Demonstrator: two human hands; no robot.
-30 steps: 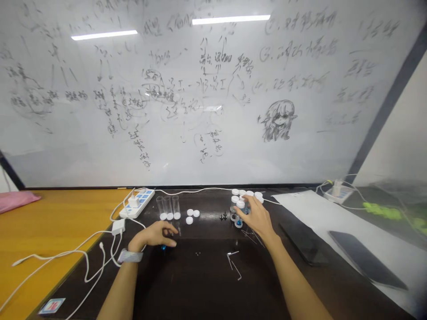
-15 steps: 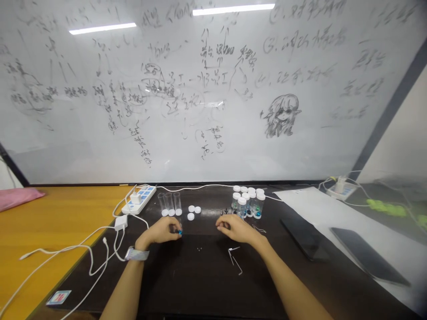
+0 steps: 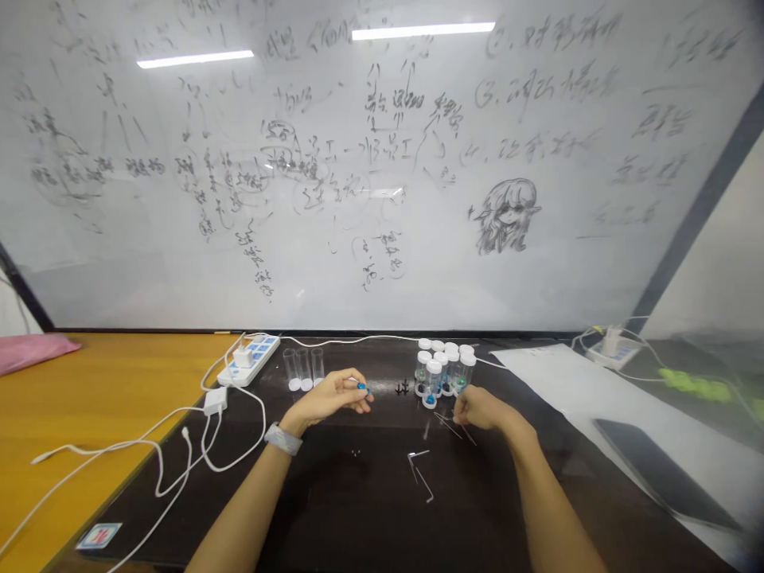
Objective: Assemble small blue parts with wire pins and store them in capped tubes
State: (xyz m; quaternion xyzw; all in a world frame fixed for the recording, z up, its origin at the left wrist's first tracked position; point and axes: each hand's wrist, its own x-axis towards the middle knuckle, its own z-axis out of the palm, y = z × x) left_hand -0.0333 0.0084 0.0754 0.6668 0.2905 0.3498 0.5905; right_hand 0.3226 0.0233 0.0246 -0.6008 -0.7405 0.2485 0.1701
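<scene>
My left hand [image 3: 335, 396] is raised over the middle of the dark table, with a small shiny blue piece [image 3: 361, 387] pinched at its fingertips. My right hand [image 3: 485, 409] is low at the right, its fingers curled together by some thin bent metal rods [image 3: 449, 425] that look like hex keys. Whether one of them is in its grip is hidden. Just behind it stands a cluster of clear tubes with white caps [image 3: 434, 368], some with blue or green pieces inside. Small black parts [image 3: 402, 387] sit between the hands.
Three clear tubes [image 3: 304, 366] with white bottoms stand at the back left, near a power strip [image 3: 254, 360] and white cables [image 3: 161, 465]. More bent rods [image 3: 420, 476] and tiny bits [image 3: 356, 453] lie in front. A dark tablet-like slab [image 3: 662, 473] rests on white paper at right.
My left hand has moved right and up with the blue piece, now covering the loose white caps. My right hand has moved right to the thin rods beside the capped tubes.
</scene>
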